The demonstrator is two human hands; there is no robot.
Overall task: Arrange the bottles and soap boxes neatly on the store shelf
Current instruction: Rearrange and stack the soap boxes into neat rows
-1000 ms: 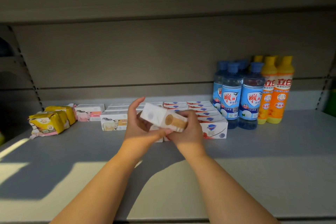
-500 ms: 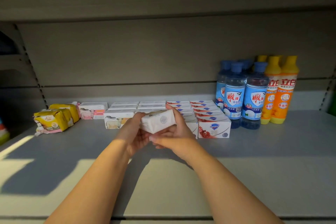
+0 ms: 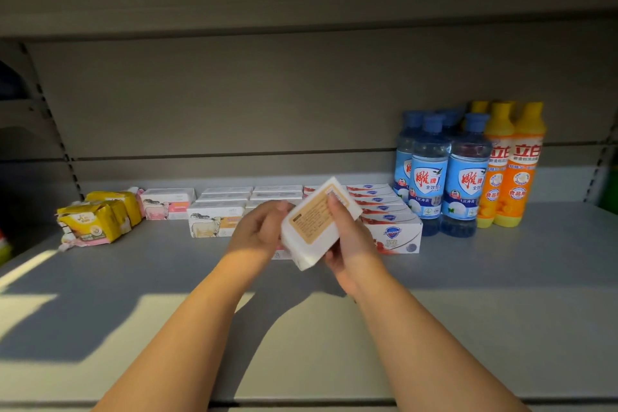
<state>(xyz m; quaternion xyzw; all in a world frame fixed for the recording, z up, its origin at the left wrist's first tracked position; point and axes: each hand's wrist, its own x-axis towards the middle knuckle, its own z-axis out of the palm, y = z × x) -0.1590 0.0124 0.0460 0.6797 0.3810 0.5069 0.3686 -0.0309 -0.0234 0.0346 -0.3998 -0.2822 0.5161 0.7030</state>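
In the centre of the frame a white soap box (image 3: pixel 319 222) with a tan label is held above the shelf (image 3: pixel 501 278). It is tilted, and its label side is turned toward the camera. It is gripped by both hands. The left hand (image 3: pixel 257 234) is curled round its left edge. The right hand (image 3: pixel 351 244) holds its right side, with a finger laid across the label; the thumb is hidden behind the box.

Behind it, rows of white boxes (image 3: pixel 214 221) lie flat, and red-and-white boxes (image 3: pixel 391 231) are lined up just to their right. Blue bottles (image 3: pixel 465 177) and orange bottles (image 3: pixel 521 167) stand upright at the right of the frame. Yellow packets (image 3: pixel 97 217) lie loosely at the left.

The step in hand is judged to be the turning of the box before it is placed. For the next move, the box should be laid flat like its neighbours and set at the front of a white row, with the edges in line. Whether that place is free cannot be told, because it is covered by the hands.
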